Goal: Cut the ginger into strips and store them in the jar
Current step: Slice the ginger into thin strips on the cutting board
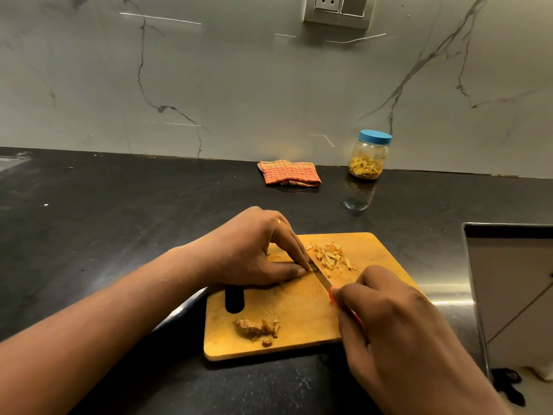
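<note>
A wooden cutting board (pixel 302 307) lies on the black counter. My left hand (pixel 254 253) pinches a small ginger piece, mostly hidden under the fingertips, against the board. My right hand (pixel 389 322) grips the red handle of a knife (pixel 321 278), whose blade rests right beside my left fingertips. A pile of cut ginger strips (pixel 329 256) lies just right of the blade. Ginger peel scraps (pixel 258 326) sit near the board's front edge. A glass jar (pixel 369 155) with a blue lid on, partly filled with strips, stands at the back by the wall.
A folded orange checked cloth (pixel 288 173) lies at the back, left of the jar. A steel sink edge (pixel 478 265) borders the counter on the right. A marble wall with a socket plate (pixel 336 10) rises behind the counter.
</note>
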A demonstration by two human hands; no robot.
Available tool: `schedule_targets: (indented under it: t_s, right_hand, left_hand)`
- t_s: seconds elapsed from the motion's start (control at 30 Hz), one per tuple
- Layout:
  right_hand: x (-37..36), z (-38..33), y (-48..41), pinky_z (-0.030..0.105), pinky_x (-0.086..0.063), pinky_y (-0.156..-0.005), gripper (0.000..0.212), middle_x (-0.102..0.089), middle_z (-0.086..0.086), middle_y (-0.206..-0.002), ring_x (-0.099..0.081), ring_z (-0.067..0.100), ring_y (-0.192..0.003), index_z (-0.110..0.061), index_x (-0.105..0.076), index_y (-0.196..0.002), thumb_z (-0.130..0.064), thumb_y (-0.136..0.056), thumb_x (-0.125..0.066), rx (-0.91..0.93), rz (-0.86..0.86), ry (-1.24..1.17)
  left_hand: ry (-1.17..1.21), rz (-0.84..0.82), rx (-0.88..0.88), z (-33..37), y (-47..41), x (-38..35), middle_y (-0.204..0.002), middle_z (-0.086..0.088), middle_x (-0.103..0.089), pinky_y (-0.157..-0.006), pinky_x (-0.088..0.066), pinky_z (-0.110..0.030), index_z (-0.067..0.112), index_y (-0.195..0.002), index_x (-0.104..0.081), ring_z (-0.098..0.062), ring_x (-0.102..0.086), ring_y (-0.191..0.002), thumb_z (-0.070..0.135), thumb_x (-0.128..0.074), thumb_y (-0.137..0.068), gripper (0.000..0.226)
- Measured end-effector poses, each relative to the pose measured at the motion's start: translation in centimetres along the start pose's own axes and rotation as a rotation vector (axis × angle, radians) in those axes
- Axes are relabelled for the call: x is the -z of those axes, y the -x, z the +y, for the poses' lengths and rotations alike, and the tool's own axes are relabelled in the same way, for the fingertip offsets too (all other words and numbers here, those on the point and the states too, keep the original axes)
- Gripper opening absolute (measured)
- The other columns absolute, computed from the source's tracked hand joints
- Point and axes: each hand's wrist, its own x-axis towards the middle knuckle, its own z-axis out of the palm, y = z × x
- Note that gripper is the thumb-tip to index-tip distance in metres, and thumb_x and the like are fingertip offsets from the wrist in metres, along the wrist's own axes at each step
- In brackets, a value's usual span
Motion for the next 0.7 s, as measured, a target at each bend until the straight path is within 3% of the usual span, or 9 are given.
schedule_targets:
  t_s: [0.17, 0.33, 0.47, 0.7]
  right_hand:
    - [-0.3, -0.3, -0.3, 0.005, -0.018, -0.049, 0.025, -0.051, -0.002, -0.064, -0.047, 0.014, -0.042, -0.019, -0.066, -0.064, -0.01, -0.053, -0.086, -0.023, -0.029, 0.005]
    - [0.3, 0.4, 0.8, 0.003, -0.02, -0.045, 0.03, -0.052, -0.002, -0.06, -0.036, 0.007, -0.041, -0.019, -0.07, -0.063, -0.011, -0.043, -0.09, 0.031, 0.019, -0.012]
    - [1.0, 0.7, 1.5, 0.008, -0.03, -0.049, 0.005, -0.05, -0.004, -0.06, -0.045, 0.01, -0.039, -0.023, -0.071, -0.065, -0.02, -0.061, -0.07, 0.035, 0.076, -0.057]
    - [1.6, 0.7, 1.3, 0.018, -0.047, -0.044, 0.015, -0.057, -0.005, -0.066, -0.054, 0.011, -0.046, -0.02, -0.075, -0.076, -0.025, -0.064, -0.068, 0.013, 0.121, -0.106]
  left_hand:
    - [-0.011, -0.006, 0.014, 0.2, 0.0, 0.1, -0.103, 0.025, -0.07, -0.091, -0.052, -0.033, 0.037, -0.101, -0.077, 0.002, -0.055, -0.109, 0.034, -0.073, -0.086, 0.016]
    - [-0.012, -0.012, 0.022, 0.3, 0.0, 0.1, -0.104, 0.025, -0.07, -0.093, -0.052, -0.031, 0.038, -0.102, -0.076, 0.001, -0.056, -0.109, 0.033, -0.072, -0.087, 0.016]
    - [-0.008, -0.005, 0.023, 0.3, 0.1, 0.1, -0.104, 0.024, -0.07, -0.093, -0.052, -0.03, 0.037, -0.102, -0.077, 0.002, -0.056, -0.108, 0.033, -0.072, -0.087, 0.016]
    - [0.005, 0.001, 0.032, 0.3, 0.3, 0.0, -0.109, 0.019, -0.067, -0.089, -0.055, -0.031, 0.037, -0.102, -0.077, -0.001, -0.059, -0.107, 0.033, -0.073, -0.086, 0.017]
